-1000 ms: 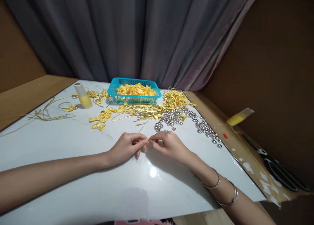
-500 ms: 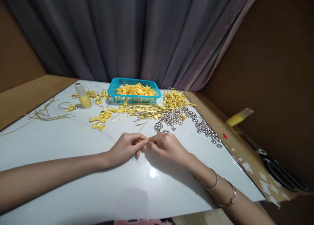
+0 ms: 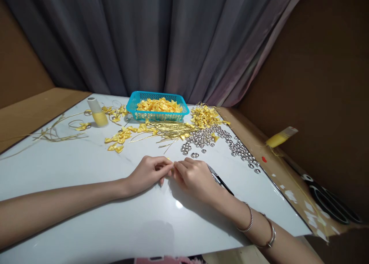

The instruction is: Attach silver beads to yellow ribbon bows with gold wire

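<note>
My left hand (image 3: 151,171) and my right hand (image 3: 194,179) meet above the white board, thumbs and fingers pinched tip to tip. A sliver of something yellow (image 3: 168,159) shows at the left fingertips; the fingers cover most of it, so its shape stays hidden. Partly behind my right hand lies a slim black-handled cutting tool (image 3: 223,182). Beyond the hands are yellow ribbon bows (image 3: 122,135), a bundle of gold cords (image 3: 170,129) and many silver beads (image 3: 201,137).
A blue basket (image 3: 158,115) of yellow bows stands at the back, beside another bow pile (image 3: 205,116). A spool of yellow thread (image 3: 99,116) stands left; another spool (image 3: 281,138) lies right. Large black-handled scissors (image 3: 328,202) rest past the board's right edge.
My right hand has turned and shifted slightly down and left, its fingers more curled. The black-handled tool now shows behind it. My left hand stays almost still.
</note>
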{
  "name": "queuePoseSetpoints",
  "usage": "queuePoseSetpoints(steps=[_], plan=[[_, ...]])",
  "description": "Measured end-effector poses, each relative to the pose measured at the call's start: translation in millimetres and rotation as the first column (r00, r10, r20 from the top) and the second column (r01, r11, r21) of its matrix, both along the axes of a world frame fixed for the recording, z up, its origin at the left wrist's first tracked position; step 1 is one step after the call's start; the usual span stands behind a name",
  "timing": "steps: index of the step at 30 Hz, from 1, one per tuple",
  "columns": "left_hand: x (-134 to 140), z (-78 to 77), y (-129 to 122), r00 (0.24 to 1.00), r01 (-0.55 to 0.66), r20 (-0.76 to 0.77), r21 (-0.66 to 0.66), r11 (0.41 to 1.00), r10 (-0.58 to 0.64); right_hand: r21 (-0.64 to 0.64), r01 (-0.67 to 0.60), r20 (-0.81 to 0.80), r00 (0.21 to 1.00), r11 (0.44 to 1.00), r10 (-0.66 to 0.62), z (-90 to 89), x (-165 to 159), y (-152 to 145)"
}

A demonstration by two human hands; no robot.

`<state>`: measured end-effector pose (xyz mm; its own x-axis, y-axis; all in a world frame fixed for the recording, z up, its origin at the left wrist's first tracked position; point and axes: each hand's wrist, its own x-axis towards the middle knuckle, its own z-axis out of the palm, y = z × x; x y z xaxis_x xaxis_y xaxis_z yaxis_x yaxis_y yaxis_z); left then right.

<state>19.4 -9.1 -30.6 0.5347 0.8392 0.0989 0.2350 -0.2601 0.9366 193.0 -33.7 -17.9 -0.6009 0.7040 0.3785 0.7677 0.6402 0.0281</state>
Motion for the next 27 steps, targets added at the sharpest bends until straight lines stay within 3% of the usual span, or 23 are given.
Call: queuePoseSetpoints(steps=[4,12,19,24,27], plan=[[-0.6,0.4,-0.6,1.0,-0.002,-0.015,0.022,1.0,0.002,0.027,0.019,0.024,1.0,0.999,-0.019,0.5,-3.8,-4.1],[0.7,-1.9,0.1,1.0,0.005,0.011,0.005,1.0,-0.005,-0.313,0.154,-0.1,0.976,0.937,-0.193,8.4,-1.1,-0.8],[-0.4,-1.8,-0.8,1.0,-0.007,0.029,-0.018,1.0,0.007,-0.539,0.133,-0.205,0.937,0.832,-0.282,18.7,3.2,4.8],[-0.1,-2.7,-0.6,0.999,-0.014,0.042,-0.033,0.999,0.015,-0.655,0.045,-0.305,0.897,0.754,-0.319,19.6,9.1,12.4],[0.2,-3.2,-0.7,0.999,-0.015,0.039,-0.033,0.999,0.016,-0.678,-0.026,-0.354,0.887,0.735,-0.296,17.3,10.2,14.9]])
